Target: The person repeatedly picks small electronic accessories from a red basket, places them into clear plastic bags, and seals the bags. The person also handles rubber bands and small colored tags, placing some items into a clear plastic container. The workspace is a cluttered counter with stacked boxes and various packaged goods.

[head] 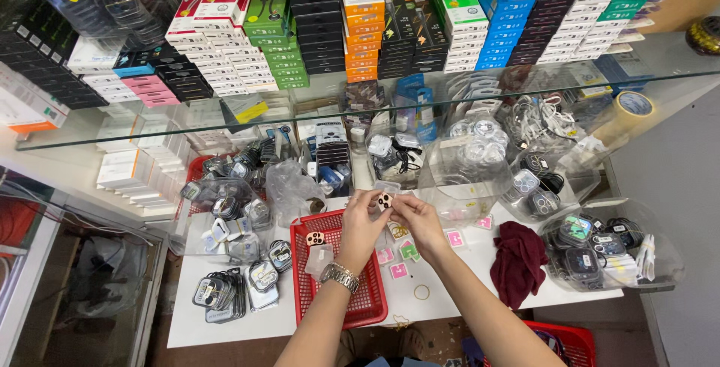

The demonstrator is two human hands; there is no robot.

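While both my hands meet over the red basket (pixel 367 303), left hand (pixel 362 226) and right hand (pixel 417 219) pinch the small lens cover (pixel 385 202) between fingertips.

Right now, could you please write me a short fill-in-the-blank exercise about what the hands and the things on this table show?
1. Both hands hold a small camera lens protector above the ____ plastic basket.
2. The metal watch sits on the ____ wrist.
3. The dark red cloth lies to the ____ of the right hand.
4. The stacked boxes stand on a ____ shelf.

Missing words: red; left; right; glass
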